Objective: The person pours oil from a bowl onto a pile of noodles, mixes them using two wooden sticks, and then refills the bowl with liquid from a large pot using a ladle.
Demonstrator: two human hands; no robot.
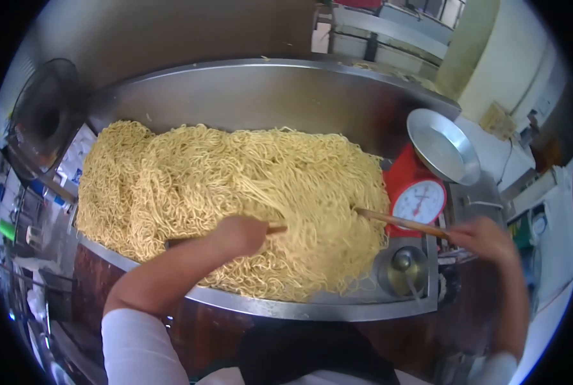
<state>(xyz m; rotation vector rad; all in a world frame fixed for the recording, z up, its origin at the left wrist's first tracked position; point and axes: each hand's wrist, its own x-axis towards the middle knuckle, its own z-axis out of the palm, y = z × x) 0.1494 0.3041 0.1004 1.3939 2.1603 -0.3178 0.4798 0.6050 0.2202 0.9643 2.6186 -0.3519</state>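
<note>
A large heap of yellow noodles (190, 173) fills most of a metal trough (337, 311). My left hand (240, 235) is closed around a wooden stick (277, 228), whose short visible end points right over the noodles. Slightly blurred, my right hand (486, 240) grips a longer wooden stick (405, 222). That stick's far tip reaches into the right part of the heap, where strands look smeared by motion. Under my left forearm, a dark piece (176, 242) shows partly; I cannot make out what it is.
A red scale (398, 173) with a white dial and a metal pan (445, 146) stands at the trough's right end. Nearer me sits a metal bowl (389, 282) of yellowish liquid with a ladle (403, 260). A round fan (46, 119) is at left.
</note>
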